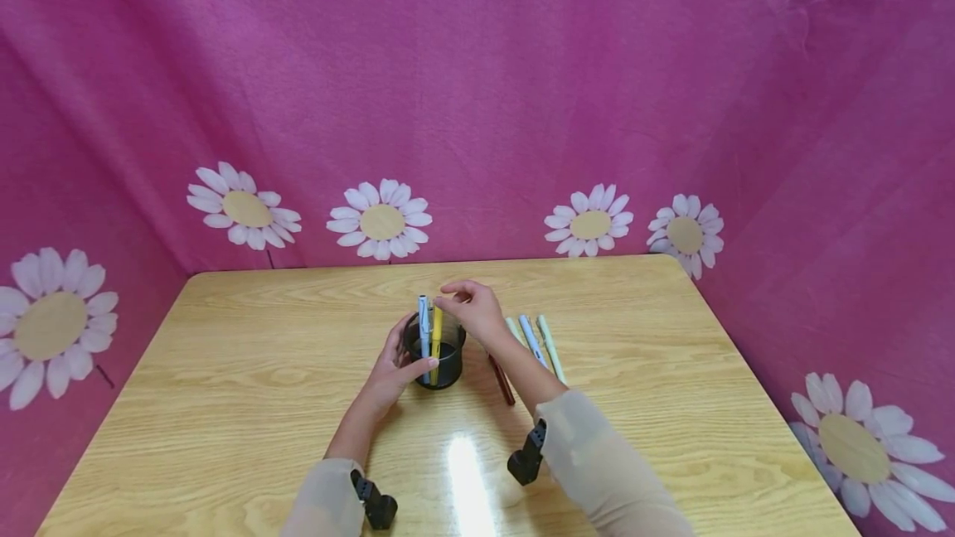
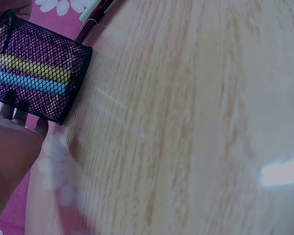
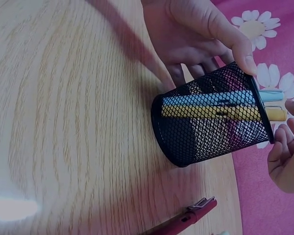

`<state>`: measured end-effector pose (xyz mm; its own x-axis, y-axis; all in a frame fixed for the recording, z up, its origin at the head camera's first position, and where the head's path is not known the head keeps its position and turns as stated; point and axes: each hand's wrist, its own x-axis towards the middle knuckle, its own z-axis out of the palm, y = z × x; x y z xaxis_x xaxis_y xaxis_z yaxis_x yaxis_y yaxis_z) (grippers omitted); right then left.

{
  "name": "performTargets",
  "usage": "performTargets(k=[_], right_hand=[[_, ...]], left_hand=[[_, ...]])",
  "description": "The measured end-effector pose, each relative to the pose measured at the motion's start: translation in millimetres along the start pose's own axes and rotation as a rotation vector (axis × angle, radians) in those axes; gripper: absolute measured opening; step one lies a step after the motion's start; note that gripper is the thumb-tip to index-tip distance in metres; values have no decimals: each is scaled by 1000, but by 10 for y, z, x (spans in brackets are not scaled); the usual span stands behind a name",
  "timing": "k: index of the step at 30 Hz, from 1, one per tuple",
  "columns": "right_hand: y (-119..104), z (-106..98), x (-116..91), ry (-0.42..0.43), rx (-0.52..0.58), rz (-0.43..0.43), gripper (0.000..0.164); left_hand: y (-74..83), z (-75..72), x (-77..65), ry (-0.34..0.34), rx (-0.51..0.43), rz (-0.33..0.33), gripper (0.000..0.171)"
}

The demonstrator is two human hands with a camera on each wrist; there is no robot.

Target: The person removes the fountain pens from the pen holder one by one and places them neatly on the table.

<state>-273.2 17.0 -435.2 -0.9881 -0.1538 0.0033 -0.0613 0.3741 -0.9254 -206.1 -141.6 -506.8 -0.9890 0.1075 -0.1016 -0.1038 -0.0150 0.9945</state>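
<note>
A black mesh pen cup (image 1: 449,367) stands on the table, gripped by my left hand (image 1: 391,371) with the thumb near the rim and fingers around the far side. Inside it, a light blue pen (image 1: 424,321) and a yellow pen (image 1: 437,326) stand side by side, reaching down to its base in the right wrist view (image 3: 186,111). My right hand (image 1: 477,313) is at the yellow pen's top end, thumb and forefinger slightly apart; whether they touch the pen is hard to tell.
Right of the cup lies a dark red pen (image 3: 196,213). Beyond it are a blue pen (image 1: 531,340), a pale green pen (image 1: 550,346) and another pale pen (image 1: 511,326), partly behind the right forearm. A pink curtain (image 1: 477,106) with daisies hangs behind the wooden table (image 1: 261,371).
</note>
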Motion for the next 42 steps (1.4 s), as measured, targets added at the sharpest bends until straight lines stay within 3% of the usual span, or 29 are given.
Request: performTargets(k=[14, 23, 32, 38, 42], right_hand=[[26, 22, 60, -43, -54, 92, 30], [27, 17, 61, -97, -148, 86, 30], [18, 15, -10, -63, -159, -7, 28], [-2, 34, -63, -57, -122, -58, 24], [-9, 41, -85, -66, -75, -60, 22]], left_hand=[[15, 22, -17, 2, 0, -23, 79], [210, 49, -119, -26, -19, -46, 80], [16, 17, -25, -8, 2, -18, 79], [195, 30, -102, -29, -9, -22, 81], [148, 14, -75, -24, -4, -28, 79]])
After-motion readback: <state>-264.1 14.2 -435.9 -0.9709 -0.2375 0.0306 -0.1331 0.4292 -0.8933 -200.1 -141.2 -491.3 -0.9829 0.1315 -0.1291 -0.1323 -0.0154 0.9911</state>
